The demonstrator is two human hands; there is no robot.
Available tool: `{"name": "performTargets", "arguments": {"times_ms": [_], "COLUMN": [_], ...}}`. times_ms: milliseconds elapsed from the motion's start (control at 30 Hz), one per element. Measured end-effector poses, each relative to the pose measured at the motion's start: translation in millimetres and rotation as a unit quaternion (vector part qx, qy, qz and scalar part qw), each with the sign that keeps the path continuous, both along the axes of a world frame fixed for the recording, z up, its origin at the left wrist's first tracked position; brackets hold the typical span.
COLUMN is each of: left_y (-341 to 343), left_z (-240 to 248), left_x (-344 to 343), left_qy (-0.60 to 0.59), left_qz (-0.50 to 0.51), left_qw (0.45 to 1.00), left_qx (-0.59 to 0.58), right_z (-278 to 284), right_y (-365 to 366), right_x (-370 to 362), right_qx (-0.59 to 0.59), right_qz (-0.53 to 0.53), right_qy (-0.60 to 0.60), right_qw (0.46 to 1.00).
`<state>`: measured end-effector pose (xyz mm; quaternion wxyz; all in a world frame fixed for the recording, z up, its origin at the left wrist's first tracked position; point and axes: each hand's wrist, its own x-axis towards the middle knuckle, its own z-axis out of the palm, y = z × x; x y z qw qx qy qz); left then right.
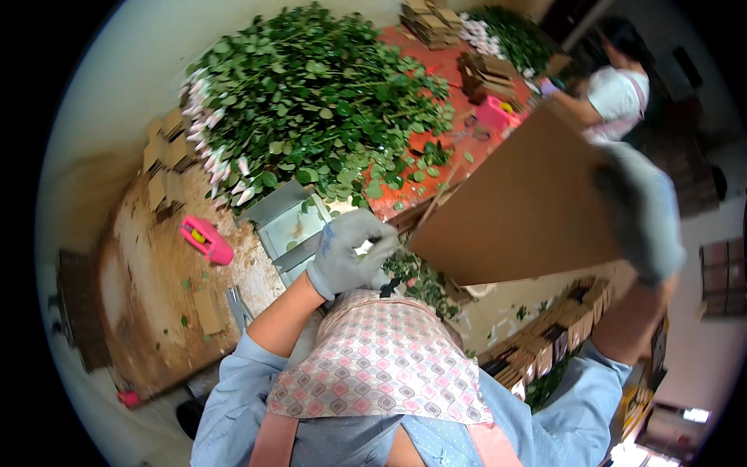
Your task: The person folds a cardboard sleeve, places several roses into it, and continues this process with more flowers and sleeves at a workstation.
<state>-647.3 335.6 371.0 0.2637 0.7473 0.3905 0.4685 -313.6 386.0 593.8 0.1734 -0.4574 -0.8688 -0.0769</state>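
My right hand, in a grey glove, grips the edge of a brown cardboard sheet raised on the right. The sheet is tilted, and some of the fingers are blurred. In front of my apron, my left hand, also gloved in grey, is loosely curled with a gap between thumb and fingers. Nothing shows in it. Close by is a metal tray-like frame at the table's edge. Beyond it lies a big heap of leafy flower stems, with pale pink wrapped flower heads along its left side.
A pink tape dispenser, a metal stapler-like tool and folded cardboard lie on the worn wooden table. Another dispenser stands on the red tabletop. A co-worker is at the far right. Boxes line the floor.
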Motion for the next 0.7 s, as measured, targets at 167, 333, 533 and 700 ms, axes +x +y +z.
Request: {"name": "performTargets", "arguments": {"times_ms": [167, 333, 533, 700], "left_y": [-60, -24, 7, 2], "left_z": [-15, -71, 21, 7], "left_x": [7, 44, -16, -6], "left_qy": [-0.018, -0.244, -0.513, -0.141], "left_qz": [-0.113, -0.256, 0.092, 0.226], "left_qw": [0.984, 0.891, 0.847, 0.940], "left_qx": [-0.140, -0.284, -0.100, -0.215], "right_z": [89, 2, -214, -412], "right_y": [-26, -11, -25, -23], "right_x": [69, 125, -8, 13], "right_qx": [0.070, 0.088, -0.157, -0.210], "right_qz": [-0.042, -0.029, -0.060, -0.233], "right_qy": [0.305, 0.407, 0.557, 0.426], "right_qw": [0.949, 0.909, 0.813, 0.849]}}
